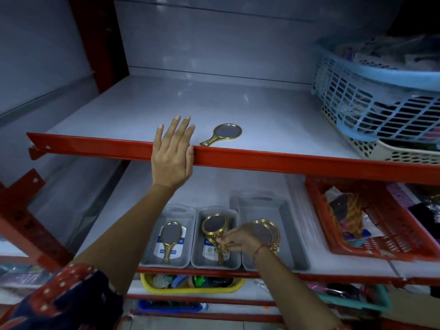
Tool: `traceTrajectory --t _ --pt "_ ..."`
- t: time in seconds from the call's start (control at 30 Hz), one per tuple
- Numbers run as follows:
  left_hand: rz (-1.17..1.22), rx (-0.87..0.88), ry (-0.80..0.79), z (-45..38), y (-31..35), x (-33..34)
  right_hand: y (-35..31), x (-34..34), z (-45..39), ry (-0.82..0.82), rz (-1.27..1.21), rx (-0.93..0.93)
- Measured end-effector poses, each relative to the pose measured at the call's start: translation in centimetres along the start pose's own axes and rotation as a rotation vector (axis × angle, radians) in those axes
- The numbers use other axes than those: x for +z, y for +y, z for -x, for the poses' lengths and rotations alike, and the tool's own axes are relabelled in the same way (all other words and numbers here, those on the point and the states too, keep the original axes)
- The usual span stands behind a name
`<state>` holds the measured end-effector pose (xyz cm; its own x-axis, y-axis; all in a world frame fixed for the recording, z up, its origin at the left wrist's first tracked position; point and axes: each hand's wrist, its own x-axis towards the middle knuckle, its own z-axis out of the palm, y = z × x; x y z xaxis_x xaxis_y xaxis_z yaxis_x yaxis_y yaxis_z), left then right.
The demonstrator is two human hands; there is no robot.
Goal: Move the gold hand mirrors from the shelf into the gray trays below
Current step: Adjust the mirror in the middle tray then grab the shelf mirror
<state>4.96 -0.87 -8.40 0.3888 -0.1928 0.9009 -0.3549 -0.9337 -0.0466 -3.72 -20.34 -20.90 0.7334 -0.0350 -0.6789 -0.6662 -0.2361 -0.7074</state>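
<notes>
Mirror (223, 134) alone on upper shelf (238, 108): light, stiff, glass fragile; best taken by handle. Left hand (172, 158) flat, empty. Right hand (238, 240) pinching mirror handles over gray trays (283, 210).

Rack: my shelving has red steel uprights (95, 41) and red front rails (285, 160) | Boards: pale grey shelf panels (190, 103) | Back: grey wall panel (214, 39) behind | Light: dim, bluish, soft glare on boards

Left arm: dark navy fabric sleeve (71, 298), red panels, pale dots. Right wrist: thin red thread bracelet (259, 250), gold charm.
</notes>
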Motion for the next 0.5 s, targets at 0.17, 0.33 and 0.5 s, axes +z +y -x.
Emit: traceTrajectory --t 0.17,0.33,0.5 --pt "0.004 0.014 0.03 -0.1 -0.2 0.3 0.9 2.1 -1.7 0.208 0.098 -0.008" --pt "0.005 0.017 0.025 -0.1 -0.1 0.3 1.4 3.2 -1.3 0.298 0.36 -0.014" --pt "0.021 0.018 -0.004 -0.2 -0.2 -0.5 -0.3 2.7 0.2 0.248 0.537 -0.025"
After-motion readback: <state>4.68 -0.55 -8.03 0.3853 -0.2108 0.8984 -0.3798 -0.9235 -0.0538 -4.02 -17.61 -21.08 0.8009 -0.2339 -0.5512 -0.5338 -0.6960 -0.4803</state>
